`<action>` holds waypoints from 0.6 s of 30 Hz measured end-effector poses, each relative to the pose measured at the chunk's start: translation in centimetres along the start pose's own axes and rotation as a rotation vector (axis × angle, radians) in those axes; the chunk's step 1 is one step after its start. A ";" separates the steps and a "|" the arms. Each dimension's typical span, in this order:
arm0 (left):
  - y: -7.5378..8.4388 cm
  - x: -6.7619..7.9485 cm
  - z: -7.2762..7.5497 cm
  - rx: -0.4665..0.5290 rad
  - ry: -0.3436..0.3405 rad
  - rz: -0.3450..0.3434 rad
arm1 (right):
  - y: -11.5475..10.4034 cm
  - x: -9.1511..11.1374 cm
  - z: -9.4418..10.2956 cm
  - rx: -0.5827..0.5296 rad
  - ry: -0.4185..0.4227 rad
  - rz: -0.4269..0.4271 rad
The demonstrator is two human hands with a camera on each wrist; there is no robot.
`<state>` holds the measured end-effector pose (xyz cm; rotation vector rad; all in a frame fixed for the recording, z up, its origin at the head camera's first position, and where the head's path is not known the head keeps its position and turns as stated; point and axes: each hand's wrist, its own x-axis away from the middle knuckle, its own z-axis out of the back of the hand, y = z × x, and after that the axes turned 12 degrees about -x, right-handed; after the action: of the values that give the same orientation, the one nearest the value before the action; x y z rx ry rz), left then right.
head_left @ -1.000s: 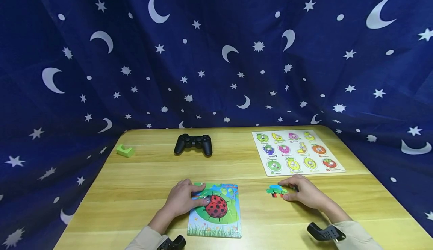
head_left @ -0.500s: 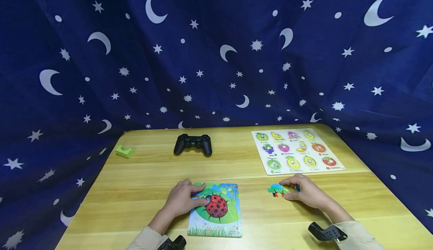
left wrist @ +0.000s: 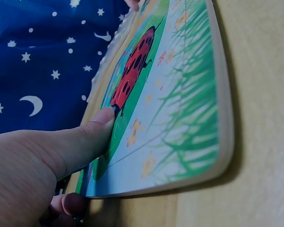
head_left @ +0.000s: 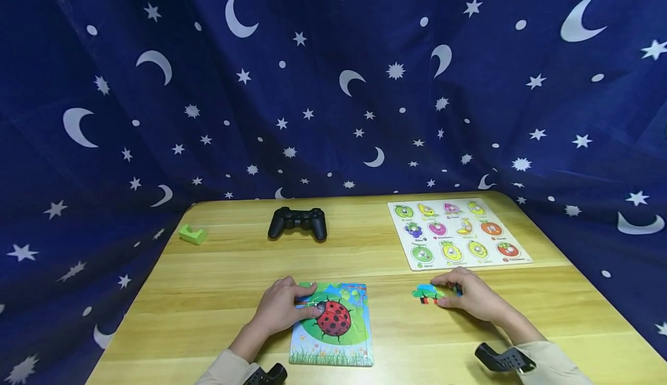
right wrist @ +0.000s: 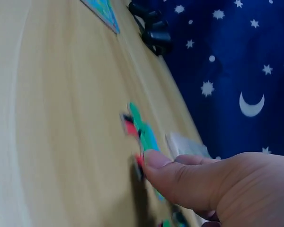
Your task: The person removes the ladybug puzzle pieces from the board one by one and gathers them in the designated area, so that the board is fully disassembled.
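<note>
A square ladybug jigsaw puzzle (head_left: 333,324) lies flat near the front of the table. My left hand (head_left: 281,305) grips its left side, the thumb on top by the ladybug's head and the index finger at the upper left corner. Some left fingers are hidden under the hand. To the right of the puzzle, my right hand (head_left: 469,294) pinches a small puzzle piece (head_left: 427,293), coloured green, blue, red and black. In the right wrist view the piece (right wrist: 144,132) stands out past the thumb. Another coloured bit shows below those fingers, mostly hidden.
A fruit peg puzzle board (head_left: 458,234) lies at the back right, just beyond my right hand. A black game controller (head_left: 298,223) is at the back middle. A green block (head_left: 193,234) sits near the left edge. A starry curtain (head_left: 333,84) hangs behind the table.
My right hand and the piece in it have shifted very slightly to the right. The left hand and the ladybug puzzle stay as they were.
</note>
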<state>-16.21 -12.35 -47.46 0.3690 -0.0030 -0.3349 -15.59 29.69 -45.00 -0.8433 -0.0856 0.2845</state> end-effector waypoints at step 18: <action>0.0 0.0 -0.4 -0.016 0.035 0.003 | -11.6 -5.8 -13.1 -0.023 -0.191 0.255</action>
<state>-16.17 -12.21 -47.79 0.3585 0.0336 -0.3252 -16.26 11.24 -44.81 -0.8490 -0.1606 0.6048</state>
